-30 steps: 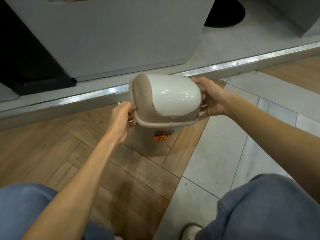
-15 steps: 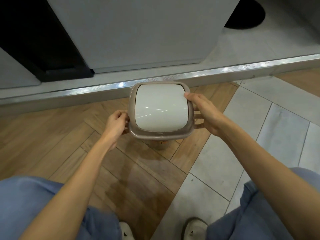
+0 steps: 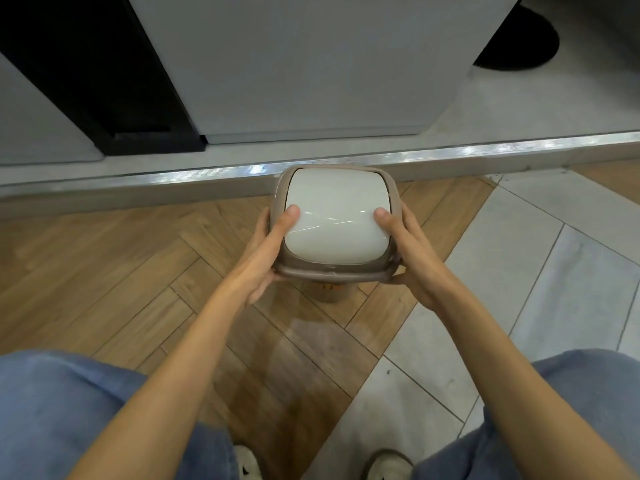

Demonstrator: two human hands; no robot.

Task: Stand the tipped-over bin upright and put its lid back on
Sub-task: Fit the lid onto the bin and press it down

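A small beige bin [image 3: 330,293] stands upright on the wooden floor, seen from straight above; only a sliver of its body shows below the lid. The lid [image 3: 337,216], a taupe frame with a white swing flap, sits on top of it. My left hand [image 3: 268,244] grips the lid's left edge, thumb on the white flap. My right hand [image 3: 410,251] grips the right edge the same way, thumb on the flap.
A metal-edged step [image 3: 207,173] runs across just behind the bin, with a grey cabinet [image 3: 311,64] and a dark gap [image 3: 86,64] beyond. A black round mat [image 3: 519,43] lies at the far right. Grey tiles [image 3: 519,271] lie to the right; my knees and shoes are below.
The lid went from tilted to level on the bin. Both hands shifted from the sides to gripping the lid's edges with thumbs on the flap. The view came closer.
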